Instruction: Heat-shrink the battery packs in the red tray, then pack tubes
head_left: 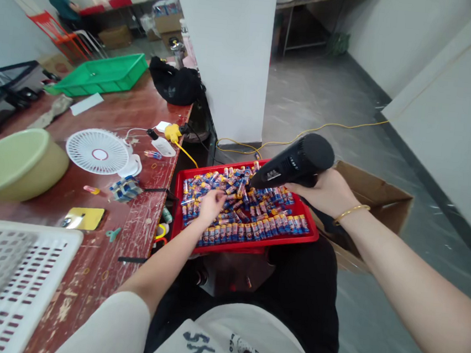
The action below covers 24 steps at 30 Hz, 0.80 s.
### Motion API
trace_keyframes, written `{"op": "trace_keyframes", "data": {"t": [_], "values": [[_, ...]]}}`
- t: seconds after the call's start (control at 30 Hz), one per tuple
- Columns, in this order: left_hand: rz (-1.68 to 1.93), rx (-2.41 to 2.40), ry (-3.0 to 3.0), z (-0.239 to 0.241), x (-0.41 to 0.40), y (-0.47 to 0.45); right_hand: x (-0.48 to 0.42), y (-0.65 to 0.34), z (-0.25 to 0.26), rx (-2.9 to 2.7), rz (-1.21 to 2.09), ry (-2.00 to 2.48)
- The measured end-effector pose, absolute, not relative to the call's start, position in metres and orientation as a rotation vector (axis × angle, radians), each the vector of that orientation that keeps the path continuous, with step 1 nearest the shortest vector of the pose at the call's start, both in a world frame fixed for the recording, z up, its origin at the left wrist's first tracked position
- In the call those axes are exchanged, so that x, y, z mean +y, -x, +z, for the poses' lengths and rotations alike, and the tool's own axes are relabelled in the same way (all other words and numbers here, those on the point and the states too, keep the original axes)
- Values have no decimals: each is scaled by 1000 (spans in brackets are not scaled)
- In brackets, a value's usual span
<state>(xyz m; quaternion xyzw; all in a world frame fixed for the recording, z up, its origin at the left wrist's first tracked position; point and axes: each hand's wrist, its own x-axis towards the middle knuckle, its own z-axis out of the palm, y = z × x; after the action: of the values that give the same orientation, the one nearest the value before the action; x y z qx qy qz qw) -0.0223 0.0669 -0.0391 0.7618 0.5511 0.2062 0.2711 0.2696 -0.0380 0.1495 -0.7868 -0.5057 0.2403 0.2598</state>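
A red tray (184, 177) rests on my lap, filled with several small blue-and-red wrapped tubes (256, 225). My left hand (211, 204) reaches into the left part of the tray, fingers curled down onto the tubes; what they pinch is hidden. My right hand (327, 193) grips the handle of a black heat gun (293, 161), whose nozzle points down-left at the tubes in the tray's middle. A gold bangle sits on my right wrist.
A worn red-brown table (97, 263) lies to my left with a white fan (97, 152), a pale green bowl (12, 163), a white perforated basket (4, 282), a green crate (99, 74) and a black bag (175, 85). A cardboard box (377, 198) stands beside my right arm. A person works far back left.
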Motion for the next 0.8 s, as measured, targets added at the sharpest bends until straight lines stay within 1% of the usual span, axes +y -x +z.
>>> {"op": "trace_keyframes", "data": {"t": [0.1, 0.2, 0.33, 0.6, 0.7, 0.8], "values": [[434, 1573, -2063, -47, 68, -26, -51, -283, 151, -1307, 557, 2196], [397, 1731, -1956, -53, 87, -50, -68, -291, 150, -1220, 614, 2191], [404, 1675, -1882, -57, 112, -35, -73, -286, 141, -1201, 698, 2080], [424, 1639, -1930, -57, 127, -8, -41, -242, 130, -1301, 648, 2122], [475, 1625, -1989, -48, 118, -2, -39, -238, 134, -1347, 605, 2230], [463, 1460, -2091, -40, 85, -1, -44, -256, 145, -1380, 608, 2255]]}}
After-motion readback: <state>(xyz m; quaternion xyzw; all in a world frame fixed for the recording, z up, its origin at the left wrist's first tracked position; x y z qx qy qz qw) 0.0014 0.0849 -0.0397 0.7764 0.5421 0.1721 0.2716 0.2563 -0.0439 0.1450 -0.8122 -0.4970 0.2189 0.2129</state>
